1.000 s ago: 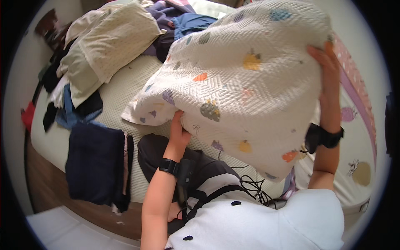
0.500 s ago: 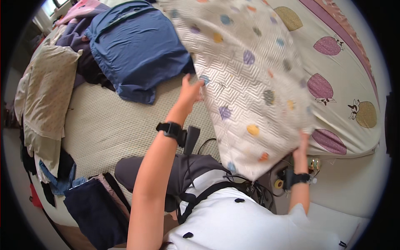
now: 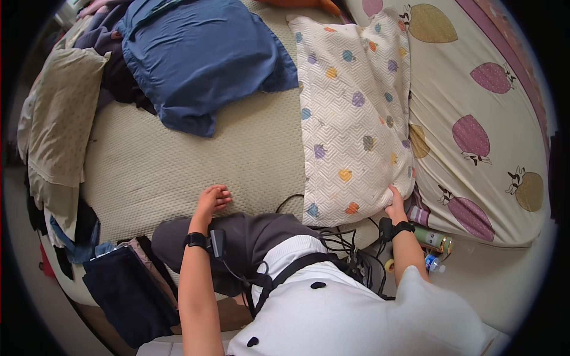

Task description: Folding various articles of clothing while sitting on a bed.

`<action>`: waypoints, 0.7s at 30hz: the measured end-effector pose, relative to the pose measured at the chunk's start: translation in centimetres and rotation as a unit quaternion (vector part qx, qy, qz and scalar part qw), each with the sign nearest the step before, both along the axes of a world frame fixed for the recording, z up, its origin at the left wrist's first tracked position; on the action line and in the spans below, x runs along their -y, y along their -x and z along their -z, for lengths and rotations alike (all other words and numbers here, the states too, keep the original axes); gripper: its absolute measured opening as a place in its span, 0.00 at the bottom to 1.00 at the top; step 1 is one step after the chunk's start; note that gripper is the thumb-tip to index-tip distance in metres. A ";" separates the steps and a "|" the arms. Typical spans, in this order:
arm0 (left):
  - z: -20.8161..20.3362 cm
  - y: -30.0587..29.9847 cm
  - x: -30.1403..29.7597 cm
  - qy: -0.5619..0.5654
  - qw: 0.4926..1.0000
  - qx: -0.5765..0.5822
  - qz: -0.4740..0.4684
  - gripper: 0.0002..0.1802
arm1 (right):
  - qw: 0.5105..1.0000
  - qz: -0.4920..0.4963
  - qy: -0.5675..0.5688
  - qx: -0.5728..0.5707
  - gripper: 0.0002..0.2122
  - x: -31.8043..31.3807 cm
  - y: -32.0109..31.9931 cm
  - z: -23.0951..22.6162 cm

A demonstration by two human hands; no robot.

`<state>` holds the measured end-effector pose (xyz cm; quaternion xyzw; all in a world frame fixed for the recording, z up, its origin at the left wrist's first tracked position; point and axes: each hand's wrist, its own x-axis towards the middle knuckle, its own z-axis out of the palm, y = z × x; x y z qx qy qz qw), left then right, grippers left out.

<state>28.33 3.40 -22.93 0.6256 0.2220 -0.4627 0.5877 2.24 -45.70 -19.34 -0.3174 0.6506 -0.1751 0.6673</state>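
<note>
apparently, going by the head view, the step in hand is laying out and straightening a white quilted pillow cover, printed with small coloured fruit; it lies lengthwise on the cream textured mattress, right side against a cream bedsheet with large strawberry-and-rabbit figures. right hand at the cover's near right corner: thumb laid on the fabric, other fingers mostly hidden at the edge, seemingly closed in a light pinch. left hand empty, half open, fingers loosely bent, well apart from the cover. next move, as judged, calls for the left hand at the near left corner, to square that end and ease the creases. writing: print on a green cylindrical container and a blue-labelled clear bottle, both near the right forearm, too small to read; no brand made out.
</note>
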 end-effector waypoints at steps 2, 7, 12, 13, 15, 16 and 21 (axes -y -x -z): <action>0.1 0.2 -0.4 0.001 1.000 -0.008 -0.027 0.13 | 0.998 -0.057 0.041 -0.005 0.31 1.1 0.8 0.3; -0.7 0.0 -1.1 -0.005 0.998 0.020 -0.055 0.13 | 0.993 -0.113 0.032 -0.008 0.19 7.3 3.5 -0.5; -1.4 -0.2 -1.0 -0.018 0.997 0.035 -0.070 0.14 | 0.990 -0.141 -0.002 -0.019 0.20 8.6 9.0 2.6; -1.1 0.1 -2.0 -0.030 0.996 0.030 -0.079 0.14 | 0.982 -0.169 -0.021 -0.079 0.20 7.7 8.7 2.2; -0.8 1.0 -4.3 -0.054 0.992 0.031 -0.110 0.14 | 0.951 -0.234 -0.024 -0.200 0.20 5.5 6.6 -1.1; -0.7 1.3 -4.8 -0.046 0.989 0.007 -0.138 0.13 | 0.929 -0.264 -0.006 -0.258 0.20 4.8 7.0 -1.8; 1.7 0.6 -2.2 -0.062 0.978 -0.014 -0.198 0.11 | 0.917 -0.373 -0.042 -0.135 0.25 4.6 5.8 0.3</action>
